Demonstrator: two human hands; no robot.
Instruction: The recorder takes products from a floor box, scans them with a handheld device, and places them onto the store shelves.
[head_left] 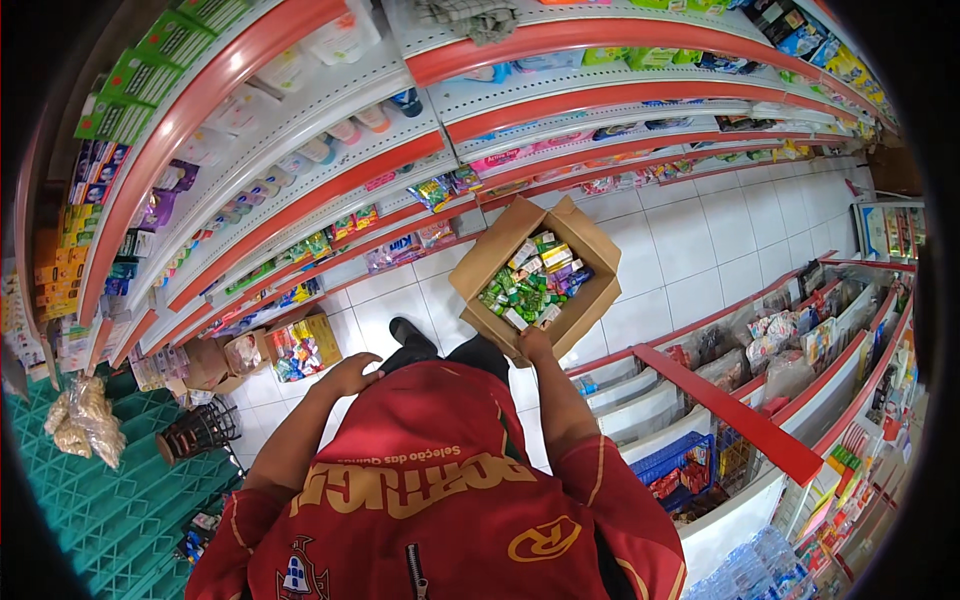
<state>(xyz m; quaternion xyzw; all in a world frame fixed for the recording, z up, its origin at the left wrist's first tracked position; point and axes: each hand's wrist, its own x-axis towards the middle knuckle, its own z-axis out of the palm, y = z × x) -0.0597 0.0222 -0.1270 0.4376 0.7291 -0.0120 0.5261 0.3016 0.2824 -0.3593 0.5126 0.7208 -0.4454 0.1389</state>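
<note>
A cardboard box (590, 330) with its flaps up stands in front of me in the aisle. Inside lie many small packets and little boxes (530, 280), mostly green, with white, yellow and purple ones among them. My right hand (535, 344) is closed over the box's near rim, close to a pale little package (548, 316); its fingertips are partly hidden. My left hand (350, 374) hangs beside my left thigh with its fingers stretched out, holding nothing.
Shelves with red edges (400, 160) full of packaged goods curve along the left and far side. A low rack (730, 400) with a blue basket (675, 470) stands on the right. On the left floor are a yellow carton (308, 348) and a dark stool (195, 430).
</note>
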